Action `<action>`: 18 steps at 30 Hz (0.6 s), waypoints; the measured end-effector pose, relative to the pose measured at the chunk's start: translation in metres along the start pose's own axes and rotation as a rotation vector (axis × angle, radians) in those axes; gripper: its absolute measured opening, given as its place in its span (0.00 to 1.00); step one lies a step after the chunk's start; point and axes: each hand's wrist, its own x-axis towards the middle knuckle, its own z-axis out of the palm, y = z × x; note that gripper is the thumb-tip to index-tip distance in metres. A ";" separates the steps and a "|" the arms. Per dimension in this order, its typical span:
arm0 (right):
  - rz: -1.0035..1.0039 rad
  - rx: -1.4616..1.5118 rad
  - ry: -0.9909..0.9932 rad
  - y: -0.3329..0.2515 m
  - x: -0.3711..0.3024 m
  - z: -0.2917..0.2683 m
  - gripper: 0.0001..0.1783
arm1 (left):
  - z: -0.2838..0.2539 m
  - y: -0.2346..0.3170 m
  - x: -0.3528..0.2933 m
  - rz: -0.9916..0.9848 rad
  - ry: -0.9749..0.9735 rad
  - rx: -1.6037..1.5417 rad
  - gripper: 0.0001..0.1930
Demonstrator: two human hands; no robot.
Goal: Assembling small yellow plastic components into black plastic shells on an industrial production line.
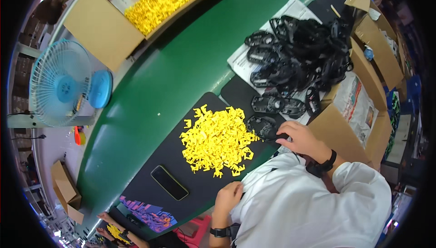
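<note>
My right hand (297, 137) is closed on the edge of a black plastic part (262, 127), a rounded molded shell lying at the right side of a yellow heap. The heap is made of many small hooked yellow plastic pieces (215, 141) on a black mat (150, 177). Low at the table's near edge, against the white shirt, is my left hand (229, 196). Its fingers are curled in, and whatever they may hold is hidden. Beyond my right hand lie more black plastic shells (268, 104) and a large dark pile of them (304, 57) on white sheets.
A phone (169, 182) lies on the mat. The green table (168, 70) curves away leftward to a blue fan (63, 86). A carton of yellow pieces (104, 30) stands at the back, an open carton (340, 132) at right. Another person's hands (111, 220) show at lower left.
</note>
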 end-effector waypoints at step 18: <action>-0.251 -0.420 0.089 -0.010 0.016 0.057 0.27 | 0.035 -0.039 0.027 0.560 0.412 0.158 0.04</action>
